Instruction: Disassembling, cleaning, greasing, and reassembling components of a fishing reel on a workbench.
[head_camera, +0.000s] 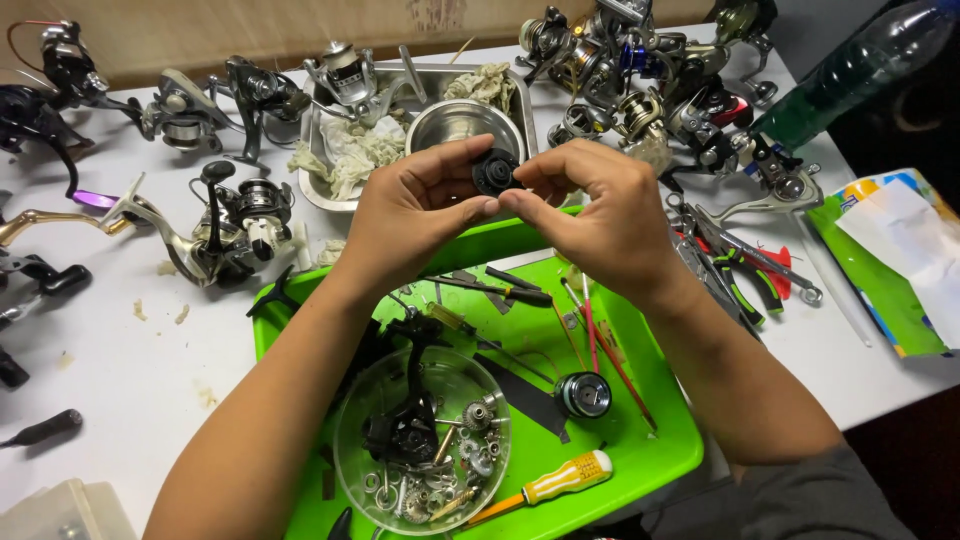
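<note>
1. In the upper middle of the frame we see a small round black part (495, 172) held up between two hands.
2. The left hand (415, 215) pinches the part with thumb and fingers from the left side.
3. The right hand (600, 205) pinches it from the right side, and the two thumbs touch just under it.
4. Right below the hands sits a bright green tray (660, 440) with thin tools in it.
5. In the lower middle of the tray is a clear round bowl (345, 450) full of tiny metal bits.
6. A yellow screwdriver (550, 485) lies just beside the bowl.
7. Behind the hands is a metal pan (312, 150) with rags.
8. Lots of fishing reels (620, 70) sit along the top of the white table (110, 350).
</note>
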